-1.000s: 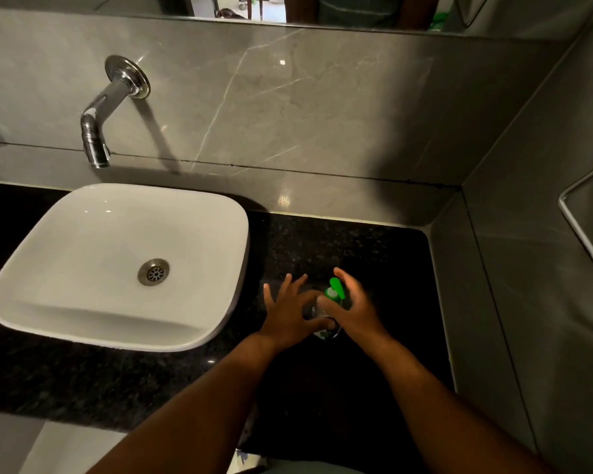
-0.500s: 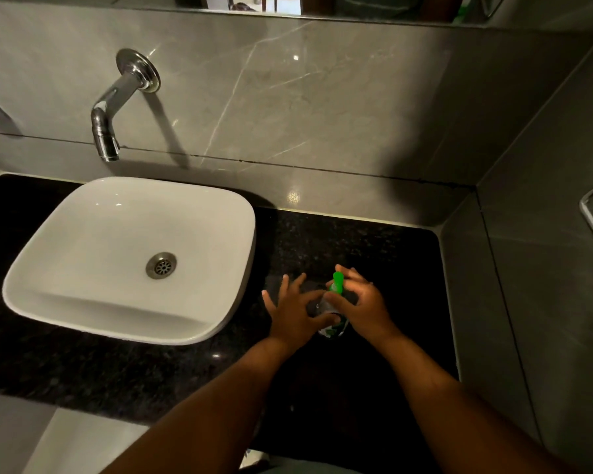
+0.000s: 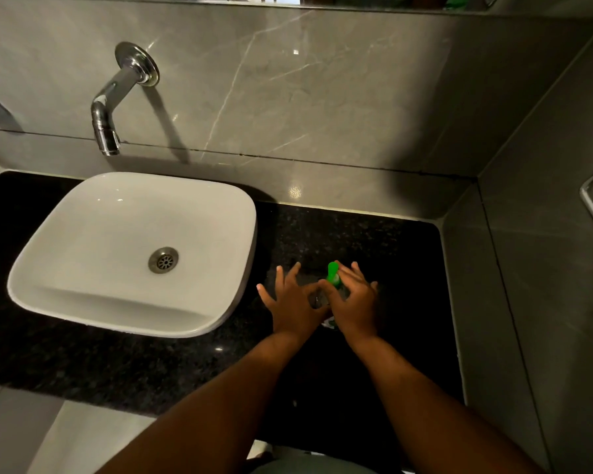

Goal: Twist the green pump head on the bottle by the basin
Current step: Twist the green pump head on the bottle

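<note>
A black counter (image 3: 374, 241) holds a white basin (image 3: 243, 234) under a chrome wall tap (image 3: 107, 107). The left hand (image 3: 293, 304) rests against a small clear bottle (image 3: 320, 299) standing just right of the basin, fingers splayed straight. The right hand (image 3: 355, 304) pinches the green pump head (image 3: 332, 271) between thumb and forefinger, other fingers spread.

Upright bottle (image 3: 320, 298) with green pump head (image 3: 332, 272), on black counter (image 3: 374, 241) beside basin (image 3: 83, 302)
</note>
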The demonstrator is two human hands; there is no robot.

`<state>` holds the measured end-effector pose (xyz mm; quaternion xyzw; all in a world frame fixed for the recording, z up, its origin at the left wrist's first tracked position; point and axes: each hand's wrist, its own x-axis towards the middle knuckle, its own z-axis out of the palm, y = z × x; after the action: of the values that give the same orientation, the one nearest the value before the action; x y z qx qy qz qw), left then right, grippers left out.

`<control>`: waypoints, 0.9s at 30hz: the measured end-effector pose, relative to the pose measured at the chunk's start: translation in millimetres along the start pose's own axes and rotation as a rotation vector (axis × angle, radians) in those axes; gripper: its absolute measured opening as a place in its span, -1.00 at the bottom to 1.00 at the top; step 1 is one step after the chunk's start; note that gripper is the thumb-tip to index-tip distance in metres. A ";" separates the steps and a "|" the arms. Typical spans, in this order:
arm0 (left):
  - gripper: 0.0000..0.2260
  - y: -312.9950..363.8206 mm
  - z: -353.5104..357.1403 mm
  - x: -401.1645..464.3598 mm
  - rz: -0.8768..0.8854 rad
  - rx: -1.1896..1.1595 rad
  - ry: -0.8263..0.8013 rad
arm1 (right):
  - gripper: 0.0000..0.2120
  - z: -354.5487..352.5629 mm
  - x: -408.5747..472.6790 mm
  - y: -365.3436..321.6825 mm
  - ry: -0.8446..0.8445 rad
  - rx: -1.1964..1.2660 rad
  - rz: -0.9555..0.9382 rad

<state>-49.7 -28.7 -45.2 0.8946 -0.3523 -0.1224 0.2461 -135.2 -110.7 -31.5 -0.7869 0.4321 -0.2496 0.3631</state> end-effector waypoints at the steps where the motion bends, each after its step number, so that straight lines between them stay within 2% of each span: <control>1: -0.70 -0.8 -1.1 0.5 0.015 -0.020 -0.017 | -0.58 -0.3 -1.1 0.3 -0.011 0.045 0.018; 4: -0.61 -3.6 -4.7 4.1 0.090 -0.066 -0.066 | -0.56 -3.5 -5.8 -0.2 -0.079 0.223 0.084; 7: -0.62 -6.3 -5.7 7.5 0.190 -0.011 -0.091 | -0.54 -12.3 -13.7 1.6 -0.137 0.228 0.126; 11: -0.54 -10.8 -8.1 12.8 0.267 -0.014 -0.121 | -0.22 -37.1 -31.8 5.9 -0.255 0.078 0.083; 13: -0.50 -13.8 -11.0 17.4 0.285 -0.052 -0.145 | -0.15 -52.5 -41.4 4.7 -0.248 0.026 0.064; 18: -0.50 -23.5 -7.4 22.1 0.305 -0.084 -0.229 | -0.27 -75.6 -47.9 -18.4 -0.148 0.019 0.030; 21: -0.53 -27.5 -0.5 23.6 0.298 -0.107 -0.245 | -0.32 -74.7 -39.8 -37.7 -0.110 -0.103 -0.047; 27: -0.55 -31.9 1.3 32.6 0.353 -0.004 -0.262 | -0.43 -61.9 -26.4 -58.9 -0.116 -0.352 -0.099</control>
<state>-8.5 -31.6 -64.6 0.7950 -0.5322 -0.1932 0.2177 -162.8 -88.7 50.7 -0.8715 0.4084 -0.1419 0.2315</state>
